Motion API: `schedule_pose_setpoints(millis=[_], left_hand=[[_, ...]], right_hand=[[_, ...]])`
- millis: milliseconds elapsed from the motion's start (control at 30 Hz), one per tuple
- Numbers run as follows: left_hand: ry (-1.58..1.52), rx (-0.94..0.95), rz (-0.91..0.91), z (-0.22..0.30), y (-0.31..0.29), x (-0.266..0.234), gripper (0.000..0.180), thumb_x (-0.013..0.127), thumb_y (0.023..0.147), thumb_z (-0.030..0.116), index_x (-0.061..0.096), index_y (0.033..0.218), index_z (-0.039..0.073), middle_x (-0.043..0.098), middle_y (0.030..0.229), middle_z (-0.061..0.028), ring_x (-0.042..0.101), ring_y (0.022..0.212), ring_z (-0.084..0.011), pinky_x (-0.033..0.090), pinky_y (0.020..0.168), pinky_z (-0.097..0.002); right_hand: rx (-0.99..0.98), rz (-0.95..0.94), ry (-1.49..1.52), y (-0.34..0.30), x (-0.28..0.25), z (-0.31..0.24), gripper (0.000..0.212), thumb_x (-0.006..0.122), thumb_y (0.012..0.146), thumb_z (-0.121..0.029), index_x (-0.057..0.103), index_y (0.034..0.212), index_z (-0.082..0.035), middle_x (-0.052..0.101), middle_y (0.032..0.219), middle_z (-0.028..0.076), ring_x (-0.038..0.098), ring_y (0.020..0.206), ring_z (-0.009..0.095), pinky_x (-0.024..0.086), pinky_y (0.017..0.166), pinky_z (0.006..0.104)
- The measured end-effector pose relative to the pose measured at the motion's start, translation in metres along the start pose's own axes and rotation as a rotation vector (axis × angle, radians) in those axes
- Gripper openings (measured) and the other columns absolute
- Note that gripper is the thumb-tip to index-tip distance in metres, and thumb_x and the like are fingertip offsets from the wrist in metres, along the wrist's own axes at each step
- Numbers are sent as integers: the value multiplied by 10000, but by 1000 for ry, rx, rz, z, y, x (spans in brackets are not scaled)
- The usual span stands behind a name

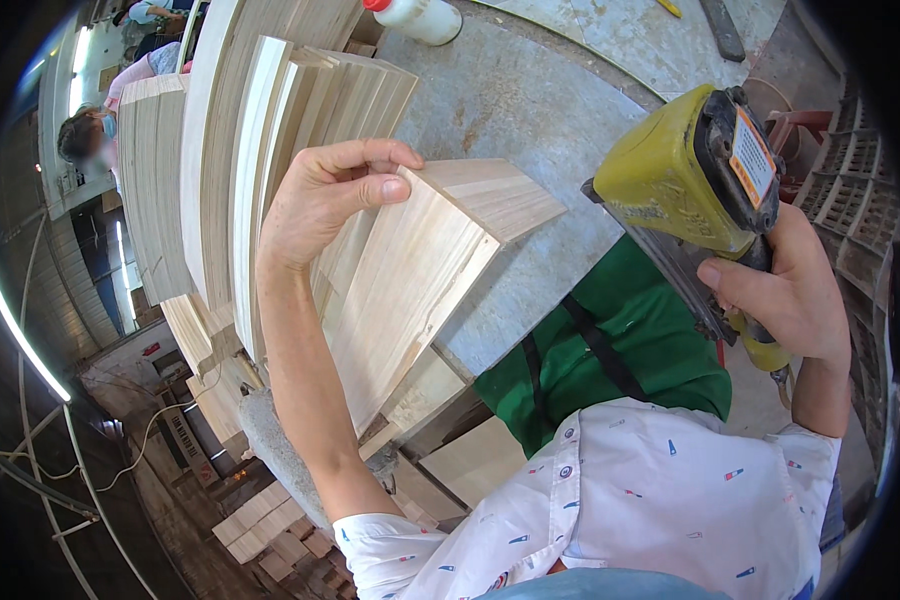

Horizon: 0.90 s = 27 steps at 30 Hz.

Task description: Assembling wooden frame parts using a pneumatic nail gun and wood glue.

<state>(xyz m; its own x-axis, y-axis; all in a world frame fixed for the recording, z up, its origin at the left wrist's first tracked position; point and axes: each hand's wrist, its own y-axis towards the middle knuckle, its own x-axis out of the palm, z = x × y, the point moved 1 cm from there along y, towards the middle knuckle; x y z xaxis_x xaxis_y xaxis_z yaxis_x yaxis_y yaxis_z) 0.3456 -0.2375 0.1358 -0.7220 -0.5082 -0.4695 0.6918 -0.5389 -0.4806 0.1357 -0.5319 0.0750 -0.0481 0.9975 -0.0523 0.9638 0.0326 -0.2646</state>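
My left hand (315, 200) pinches the upper corner of a pale wooden board (415, 265) between thumb and fingers. A shorter wooden board (495, 192) meets it at an angle along the top edge, and the two form a corner. My right hand (795, 295) is wrapped round the handle of a yellow and black nail gun (670, 170). The nail gun is held up to the right of the boards, apart from them, above the edge of the grey work surface (510, 300).
Stacks of wooden boards (340, 100) stand upright to the left of the work surface. A white bottle with a red cap (420, 18) is at the far edge. Grey slatted plastic crates (855, 170) are on the right. Another person (95, 135) is at the far left.
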Motion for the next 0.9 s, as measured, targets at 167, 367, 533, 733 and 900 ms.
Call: schedule_pose_setpoints(millis=[167, 367, 533, 733, 900], left_hand=[[-22, 6, -20, -5, 2, -3, 230, 795, 721, 100, 748, 946, 77, 669, 821, 10, 579, 794, -88, 461, 783, -249], [-48, 3, -2, -3, 2, 4, 233, 800, 726, 120, 745, 948, 75, 634, 793, 33, 562, 779, -78, 447, 766, -246], [-109, 71, 10, -15, -1, 8, 240, 784, 759, 157, 735, 979, 73, 631, 828, 31, 548, 772, -76, 435, 748, -237], [-186, 147, 22, -22, -3, 17, 262, 716, 836, 215, 700, 1050, 65, 630, 840, 20, 540, 762, -71, 428, 719, -228], [-97, 240, 163, -29, -12, 23, 275, 689, 849, 282, 709, 1017, 65, 645, 826, -18, 564, 771, -92, 434, 702, -255]], right_hand=[[-27, 26, 1, 2, 2, 1, 428, 670, 776, -77, 557, 1159, 77, 671, 1032, 133, 610, 922, 167, 467, 876, 302], [-74, 66, -12, -3, -1, -5, 426, 668, 781, -68, 555, 1165, 76, 669, 1016, 116, 612, 897, 161, 478, 845, 293], [113, 50, 36, -5, 0, -37, 368, 670, 792, -63, 575, 1125, 62, 659, 902, 77, 603, 717, 116, 494, 662, 257], [-64, 84, 19, -3, 7, -78, 240, 690, 805, -72, 597, 989, 50, 613, 704, 45, 571, 581, 92, 453, 529, 238], [-247, 59, -152, 20, 25, -126, 185, 692, 820, -99, 616, 923, 35, 612, 681, 49, 580, 571, 86, 440, 529, 215]])
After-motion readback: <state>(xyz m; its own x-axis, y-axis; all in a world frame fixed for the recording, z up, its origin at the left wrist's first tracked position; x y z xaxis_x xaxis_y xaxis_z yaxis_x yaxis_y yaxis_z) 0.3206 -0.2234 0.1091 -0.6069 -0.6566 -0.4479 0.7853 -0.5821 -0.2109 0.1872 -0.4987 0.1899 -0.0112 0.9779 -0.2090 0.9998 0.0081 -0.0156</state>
